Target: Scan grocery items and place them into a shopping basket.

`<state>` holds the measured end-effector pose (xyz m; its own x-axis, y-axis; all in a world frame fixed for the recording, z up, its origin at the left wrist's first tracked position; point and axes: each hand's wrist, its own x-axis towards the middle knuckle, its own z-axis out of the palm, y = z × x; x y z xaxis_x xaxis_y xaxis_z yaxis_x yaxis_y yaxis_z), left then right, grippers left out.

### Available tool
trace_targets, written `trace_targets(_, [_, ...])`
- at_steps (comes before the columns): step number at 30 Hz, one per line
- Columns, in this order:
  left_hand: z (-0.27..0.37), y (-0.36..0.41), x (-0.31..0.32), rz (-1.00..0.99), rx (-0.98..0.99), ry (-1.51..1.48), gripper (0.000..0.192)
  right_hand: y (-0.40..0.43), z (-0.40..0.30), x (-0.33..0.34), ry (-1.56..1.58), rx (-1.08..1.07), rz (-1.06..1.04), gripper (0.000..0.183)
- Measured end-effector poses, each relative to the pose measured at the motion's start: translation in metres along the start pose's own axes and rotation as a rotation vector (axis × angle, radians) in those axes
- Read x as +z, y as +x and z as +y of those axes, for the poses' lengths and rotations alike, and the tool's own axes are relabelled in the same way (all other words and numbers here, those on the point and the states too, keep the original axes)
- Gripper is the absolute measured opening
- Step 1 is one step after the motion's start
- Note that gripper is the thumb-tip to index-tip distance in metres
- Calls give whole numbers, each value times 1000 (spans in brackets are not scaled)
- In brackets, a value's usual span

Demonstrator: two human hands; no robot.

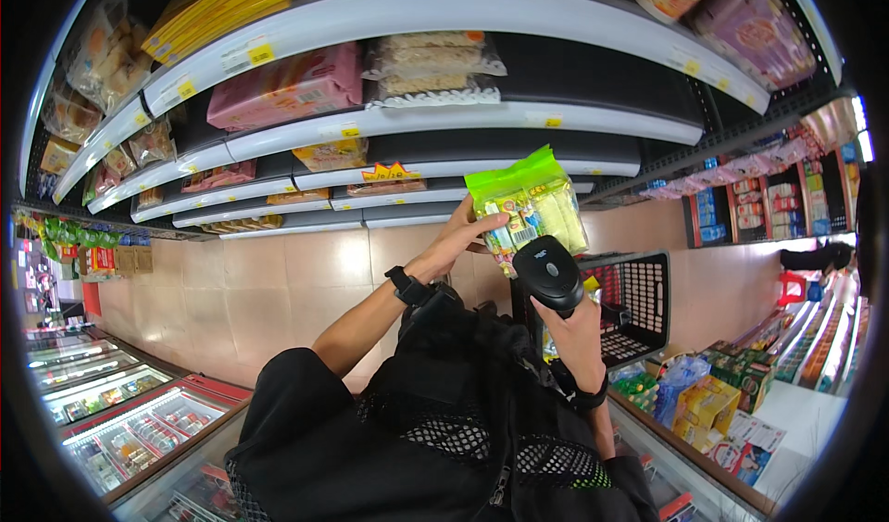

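Observation:
My left hand (462,234) holds a green and clear plastic snack packet (535,209) by its left side, thumb on the front near a printed barcode. In my right hand (573,334) is a black handheld barcode scanner (550,272), gripped by its handle, which my fingers mostly hide. The scanner's head overlaps the packet's lower edge in view; whether they touch, I cannot tell. Below and to the right of the packet stands a black plastic shopping basket (653,300) with some packaged goods inside, partly hidden by my right hand.
Store shelves (444,115) with price tags curve across the front, holding a pink package (288,88), clear bags of pale food (434,60) and yellow packs (222,8). Glass-topped freezers (139,425) stand at lower left. Cartons (705,407) sit at lower right; a person (819,258) is far right.

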<state>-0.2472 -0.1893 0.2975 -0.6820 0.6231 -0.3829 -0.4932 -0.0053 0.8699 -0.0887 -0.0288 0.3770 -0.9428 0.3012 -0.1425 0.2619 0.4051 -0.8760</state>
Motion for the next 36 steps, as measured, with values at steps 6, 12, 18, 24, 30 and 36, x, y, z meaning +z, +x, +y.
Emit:
trace_targets(6, [-22,10,32,-11,-42,60,82,-16,33,-33,-23,60,16,30])
trace_targets(12, [-59,27,67,-69,167,286,81,-47,75,-77,53,143,287,26])
trace_targets(18, [-85,46,130,-207,274,739,77,-96,103,-110,41,267,477,25])
trace_targets(24, [-165,83,169,-378,770,1041,74,-134,112,-116,43,365,552,27])
trace_targets(30, [-219,93,184,-149,531,970,69,-155,120,-117,16,404,534,30])
trace_targets(36, [-219,96,169,-118,706,1255,76,-157,124,-121,-21,415,478,31])
